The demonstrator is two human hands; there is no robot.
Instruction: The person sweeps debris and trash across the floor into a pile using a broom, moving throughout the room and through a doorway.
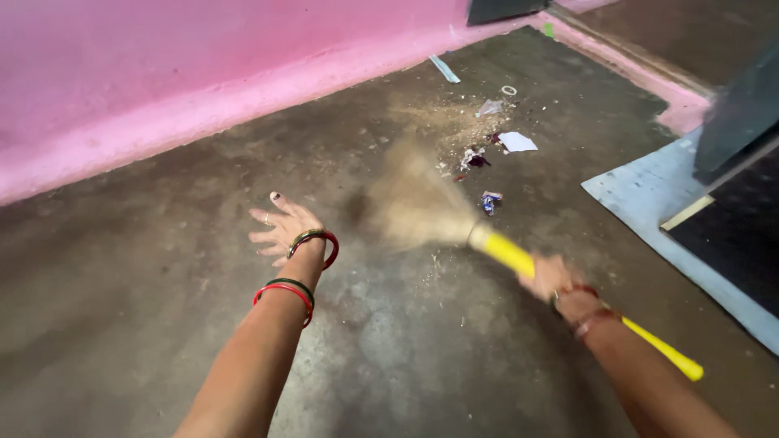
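Sweeping with the yellow-handled soft grass broom (454,223), my right hand (545,277) is clamping its handle; bristles are blurring just short of the paper-scrap and dust pile (485,142). My left hand (280,227) is hanging spread, empty. Next stroke probably needs pushing past the pile toward the pink wall (203,73).

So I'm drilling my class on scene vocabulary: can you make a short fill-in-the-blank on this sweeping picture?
1. The right hand grips a broom by its ____ handle.
2. The left hand holds nothing; its fingers are ____.
3. The wall beside the floor is painted ____.
4. The litter lies ____ the broom's bristles, towards the corner.

Missing words: yellow; spread; pink; beyond
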